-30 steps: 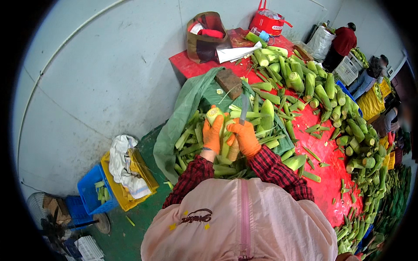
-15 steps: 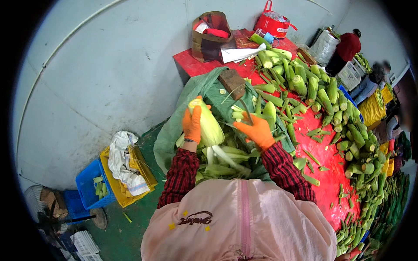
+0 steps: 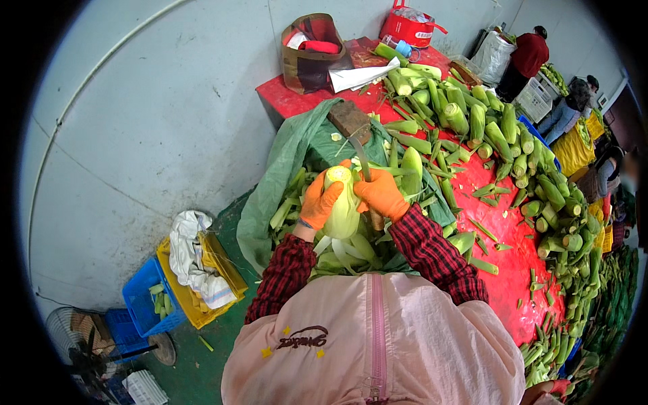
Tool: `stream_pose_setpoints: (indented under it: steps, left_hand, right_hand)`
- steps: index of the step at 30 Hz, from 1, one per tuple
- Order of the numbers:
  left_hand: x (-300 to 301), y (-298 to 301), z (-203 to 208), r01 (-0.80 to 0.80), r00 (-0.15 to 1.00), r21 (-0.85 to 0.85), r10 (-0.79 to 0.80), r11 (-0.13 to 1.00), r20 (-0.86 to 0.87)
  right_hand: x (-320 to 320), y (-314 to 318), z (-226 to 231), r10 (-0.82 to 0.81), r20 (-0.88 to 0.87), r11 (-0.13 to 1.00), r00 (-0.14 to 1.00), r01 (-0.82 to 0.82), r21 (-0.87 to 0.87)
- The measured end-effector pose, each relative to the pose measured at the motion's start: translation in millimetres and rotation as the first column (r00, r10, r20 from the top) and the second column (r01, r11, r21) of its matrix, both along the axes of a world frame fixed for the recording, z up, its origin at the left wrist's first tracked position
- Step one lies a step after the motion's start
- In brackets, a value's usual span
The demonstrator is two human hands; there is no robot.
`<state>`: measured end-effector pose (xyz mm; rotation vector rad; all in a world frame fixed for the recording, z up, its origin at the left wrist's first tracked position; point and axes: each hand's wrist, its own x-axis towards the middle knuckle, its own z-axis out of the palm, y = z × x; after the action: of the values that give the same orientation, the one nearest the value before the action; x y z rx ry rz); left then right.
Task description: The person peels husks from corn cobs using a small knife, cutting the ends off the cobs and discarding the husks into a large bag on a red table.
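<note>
My left hand [image 3: 322, 202], in an orange glove, is closed round a pale green ear of corn [image 3: 345, 214] with its cut stalk end facing up. Beside it my right hand [image 3: 382, 194], gloved alike, grips a knife [image 3: 360, 156]; the blade rises above the fist and the wooden handle shows below. The hands are close together at the ear's upper end. Under them a green sack [image 3: 253, 229] stands open, with stripped husks [image 3: 283, 212] inside. A brown block [image 3: 349, 121] rests at the sack's far edge.
A red table [image 3: 503, 290] at right carries many ears of corn [image 3: 499, 142] and husk scraps. Bags [image 3: 314, 57] stand at its far end. Blue [image 3: 145, 290] and yellow crates [image 3: 226, 260] sit on the floor at left, near a fan [image 3: 71, 337]. Other people [image 3: 530, 57] work at far right.
My right hand has moved left with the knife, up to the corn. The ear has tipped so its stalk end faces up, and my left hand has come lower and rightward.
</note>
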<state>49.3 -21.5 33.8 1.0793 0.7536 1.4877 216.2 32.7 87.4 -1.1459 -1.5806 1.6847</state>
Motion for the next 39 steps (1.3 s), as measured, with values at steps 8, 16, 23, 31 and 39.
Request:
stream_pose_setpoints:
  steps: [8, 16, 23, 31, 39]
  left_hand:
    - [-3, 4, -4, -0.101, 0.99, -0.053, 0.095, 0.994, -0.101]
    - [-2, -6, 0, 0.07, 0.998, -0.1, -0.069, 0.993, 0.007]
    - [11, -2, -8, -0.173, 0.985, -0.204, 0.169, 0.964, -0.039]
    - [34, -9, -24, -0.308, 0.938, -0.213, 0.334, 0.927, 0.094]
    - [-74, -3, -50, -0.419, 0.756, -0.221, 0.473, 0.881, 0.453]
  right_hand:
    - [5, -22, 38, 0.137, 0.189, 0.963, 0.972, -0.175, 0.205]
    - [11, 2, -7, 0.09, -0.061, 0.992, 0.994, -0.094, -0.08]
    - [11, 1, -23, -0.116, -0.221, 0.973, 0.968, 0.067, -0.22]
    - [11, -18, -27, -0.239, -0.364, 0.955, 0.9, 0.152, -0.253]
    - [117, 20, -80, -0.393, -0.172, 0.916, 0.903, 0.367, -0.164]
